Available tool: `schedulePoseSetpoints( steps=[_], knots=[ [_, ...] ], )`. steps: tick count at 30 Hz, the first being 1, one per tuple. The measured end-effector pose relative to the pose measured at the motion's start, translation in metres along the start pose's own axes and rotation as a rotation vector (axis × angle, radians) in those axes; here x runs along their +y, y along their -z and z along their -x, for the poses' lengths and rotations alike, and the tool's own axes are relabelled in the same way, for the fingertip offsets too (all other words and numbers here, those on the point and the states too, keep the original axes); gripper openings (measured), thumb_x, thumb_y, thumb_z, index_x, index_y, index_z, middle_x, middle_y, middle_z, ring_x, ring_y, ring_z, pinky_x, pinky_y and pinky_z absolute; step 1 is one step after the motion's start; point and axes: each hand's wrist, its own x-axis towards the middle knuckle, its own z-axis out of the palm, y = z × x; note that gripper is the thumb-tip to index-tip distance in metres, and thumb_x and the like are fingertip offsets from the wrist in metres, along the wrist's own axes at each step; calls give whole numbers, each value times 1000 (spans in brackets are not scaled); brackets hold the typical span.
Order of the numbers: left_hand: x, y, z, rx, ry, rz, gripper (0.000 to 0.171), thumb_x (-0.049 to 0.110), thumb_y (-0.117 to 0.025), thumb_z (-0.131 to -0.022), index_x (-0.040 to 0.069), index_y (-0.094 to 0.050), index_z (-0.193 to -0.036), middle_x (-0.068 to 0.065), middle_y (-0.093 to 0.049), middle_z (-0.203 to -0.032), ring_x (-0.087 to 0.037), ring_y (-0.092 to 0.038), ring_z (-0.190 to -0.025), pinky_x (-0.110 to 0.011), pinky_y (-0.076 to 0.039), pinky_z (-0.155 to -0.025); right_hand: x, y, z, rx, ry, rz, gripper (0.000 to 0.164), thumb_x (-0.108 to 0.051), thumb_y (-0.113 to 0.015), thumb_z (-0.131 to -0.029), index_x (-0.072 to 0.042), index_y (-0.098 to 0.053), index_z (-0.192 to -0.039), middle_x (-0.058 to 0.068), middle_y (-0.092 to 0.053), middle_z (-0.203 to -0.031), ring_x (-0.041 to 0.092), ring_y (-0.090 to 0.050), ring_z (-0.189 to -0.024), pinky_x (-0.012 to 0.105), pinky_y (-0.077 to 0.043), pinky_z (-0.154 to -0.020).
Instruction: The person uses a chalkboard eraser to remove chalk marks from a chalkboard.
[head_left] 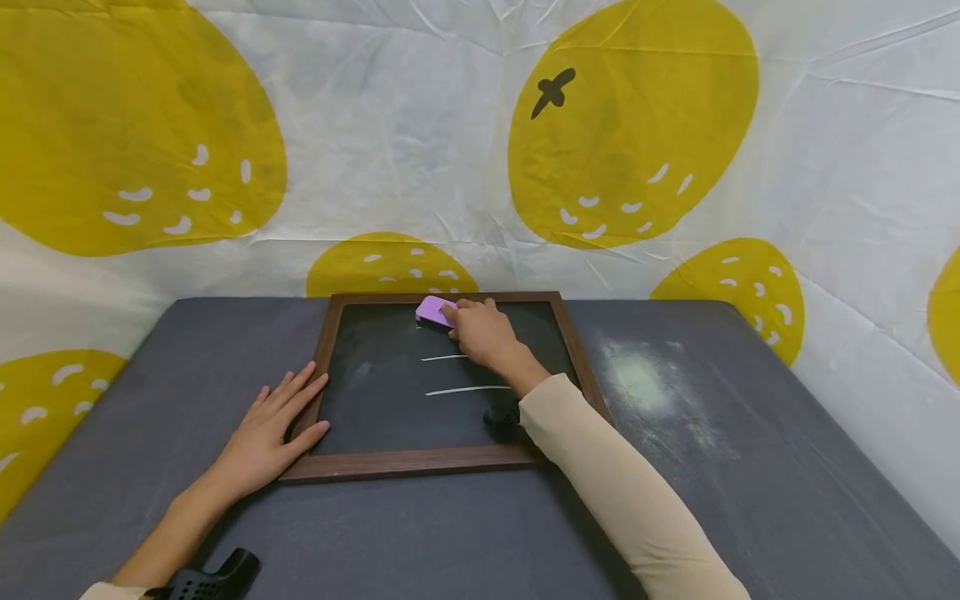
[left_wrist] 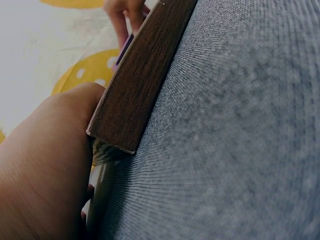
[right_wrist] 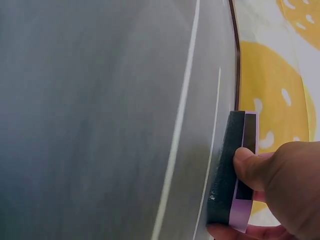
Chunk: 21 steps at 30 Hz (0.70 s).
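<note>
A chalkboard (head_left: 375, 417) in a brown wooden frame lies on the table with white chalk lines (head_left: 468, 389) across it. Near its far edge my right hand (head_left: 483, 333) grips a purple eraser (head_left: 433, 310). The right wrist view shows the thumb on the side of the eraser (right_wrist: 245, 170), its dark felt face against the board beside a chalk line (right_wrist: 214, 130). My left hand (head_left: 266, 437) rests flat with spread fingers on the left side of the frame. In the left wrist view this hand (left_wrist: 50, 155) lies against the frame's corner (left_wrist: 135, 85); most fingers are hidden there.
A dark grey cloth covers the table (head_left: 420, 533). Pale chalk dust (head_left: 645, 379) marks the cloth right of the board. Behind stands a white curtain (head_left: 390, 125) printed with yellow fruit shapes. A black wrist device (head_left: 213, 575) sits on the left forearm.
</note>
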Motion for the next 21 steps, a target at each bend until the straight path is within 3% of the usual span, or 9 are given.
schedulePoseSetpoints(
  steps=[11,17,21],
  knots=[
    [1,-2,1,-8,16,10,65,32,-61,-94,13,-34,-150,-14,-23,-156,-45,-21,-138,-60,-8,-110,-27,-4,-9,-4,62,-6,40,-26,-56,-98,-21,-54,-137,5,-59,-124,29,-54,-99,39,-45,-81],
    [1,-3,2,-30,50,12,65,35,-59,-95,13,-32,-151,-13,-20,-157,-44,-19,-139,-59,-5,-110,-25,-5,-7,-26,113,-15,45,-26,-55,-98,-28,-49,-142,0,-55,-133,28,-53,-102,36,-44,-85],
    [2,-3,2,-33,50,7,66,35,-58,-96,13,-31,-151,-12,-19,-157,-44,-19,-139,-59,-4,-111,-16,-3,-3,-30,107,-70,46,-26,-57,-97,-32,-48,-142,-4,-53,-137,30,-53,-102,40,-50,-80]
  ],
)
